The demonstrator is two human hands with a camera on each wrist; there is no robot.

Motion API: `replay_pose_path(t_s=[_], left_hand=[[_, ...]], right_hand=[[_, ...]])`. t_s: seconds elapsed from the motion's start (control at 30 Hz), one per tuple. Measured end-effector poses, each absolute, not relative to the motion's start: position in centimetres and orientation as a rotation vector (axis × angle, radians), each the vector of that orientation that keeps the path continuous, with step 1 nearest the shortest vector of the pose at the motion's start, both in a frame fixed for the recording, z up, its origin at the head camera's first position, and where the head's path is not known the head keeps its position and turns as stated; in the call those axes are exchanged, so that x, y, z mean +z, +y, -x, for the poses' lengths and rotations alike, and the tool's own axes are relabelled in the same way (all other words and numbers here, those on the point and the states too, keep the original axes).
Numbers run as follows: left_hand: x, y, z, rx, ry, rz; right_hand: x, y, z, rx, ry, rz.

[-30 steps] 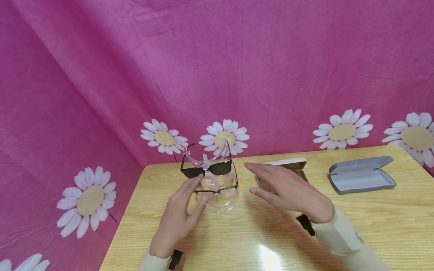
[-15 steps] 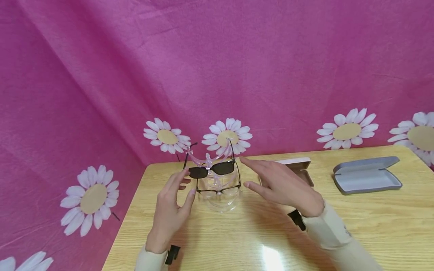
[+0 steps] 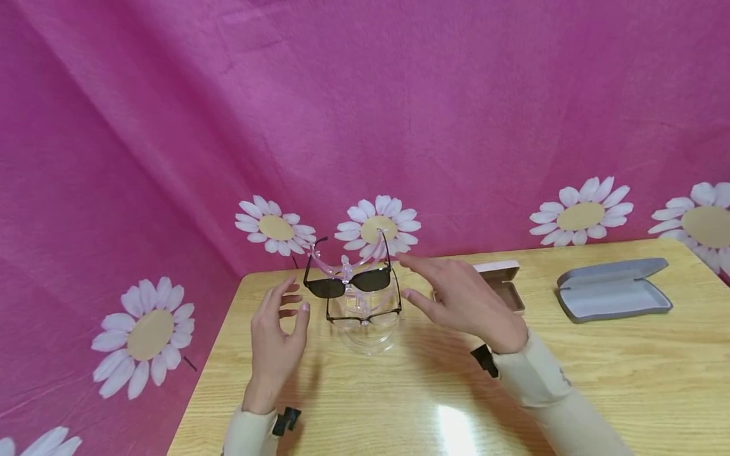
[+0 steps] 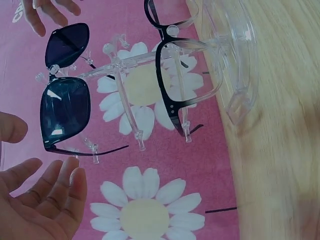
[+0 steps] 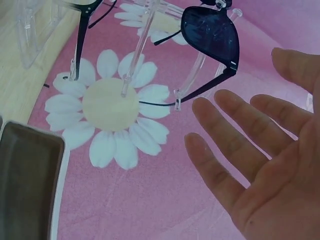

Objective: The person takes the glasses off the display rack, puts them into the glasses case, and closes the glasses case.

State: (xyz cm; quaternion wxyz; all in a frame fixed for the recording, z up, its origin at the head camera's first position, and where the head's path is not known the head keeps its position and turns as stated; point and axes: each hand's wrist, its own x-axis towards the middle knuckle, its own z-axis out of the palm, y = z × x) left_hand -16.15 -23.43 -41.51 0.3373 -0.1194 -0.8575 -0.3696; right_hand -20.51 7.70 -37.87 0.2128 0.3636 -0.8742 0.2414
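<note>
- Sunglasses [image 3: 326,289]: just below frame centre, on the clear stand's [image 3: 346,271] upper tier. Lenses face the lower edge, temples the upper; long axis crosses left to right.
- Left hand [image 3: 276,342], right hand [image 3: 464,301] flank them, fingers spread, holding nothing.
- We judge the placing nearly done; next calls for clearing both temples.
- Below: clear glasses [image 3: 345,321].
- Tabletop [image 3: 570,367], right: two cases [image 3: 618,303], lids raised.

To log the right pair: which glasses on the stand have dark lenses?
The upper glasses: both lenses are dark, whereas the lower glasses on the same stand have clear ones.
</note>
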Motion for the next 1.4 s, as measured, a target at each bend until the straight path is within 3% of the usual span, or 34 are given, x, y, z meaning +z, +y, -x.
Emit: replay_pose_path(t_s=[0.87,1.4], left_hand=[[-42.0,-22.8,19.1,-1.133,-2.138,0.295],[-39.8,-22.0,17.4,-1.217,-2.093,0.351]], right_hand=[[-39.8,4.2,22.9,0.839,-2.286,-0.896],[-39.8,4.6,22.7,0.828,-2.268,-0.908]])
